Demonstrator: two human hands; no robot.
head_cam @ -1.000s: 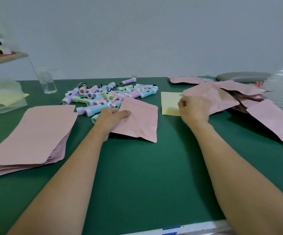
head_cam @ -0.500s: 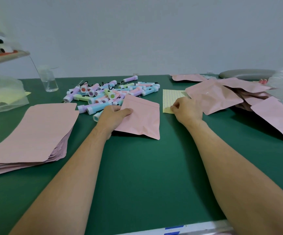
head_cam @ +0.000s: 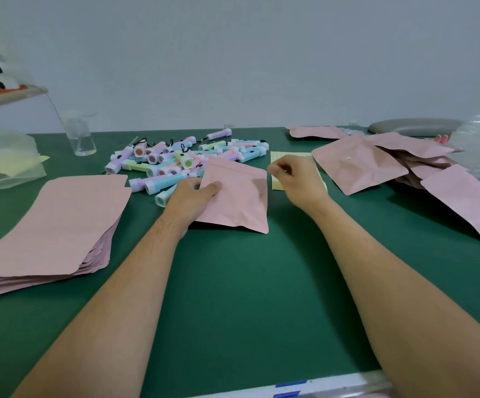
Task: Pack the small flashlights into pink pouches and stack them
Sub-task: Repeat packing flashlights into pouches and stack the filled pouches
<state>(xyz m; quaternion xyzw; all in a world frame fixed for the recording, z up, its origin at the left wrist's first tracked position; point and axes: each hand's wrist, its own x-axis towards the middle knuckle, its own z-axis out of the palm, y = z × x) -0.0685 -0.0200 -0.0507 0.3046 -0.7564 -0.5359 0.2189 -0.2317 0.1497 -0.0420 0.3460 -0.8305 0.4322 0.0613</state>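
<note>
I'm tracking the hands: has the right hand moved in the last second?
Yes. The right hand has shifted left across the yellow sheet, from its right edge toward the held pouch.

One view only: a head-worn wide-angle cam, pitched forward and down. It faces across the dark green matte tabletop point(head_cam: 233, 297) to the plain grey-white wall point(head_cam: 261, 67) behind it. Close range: the bare left forearm point(head_cam: 118, 297) and bare right forearm point(head_cam: 391, 282) enter from the bottom corners. The left hand point(head_cam: 190, 196), gripping the flat pink foil pouch point(head_cam: 238, 196), and the right hand point(head_cam: 296, 179) sit about mid-frame. The white near table edge point(head_cam: 333, 383) is just inside the bottom border.
</note>
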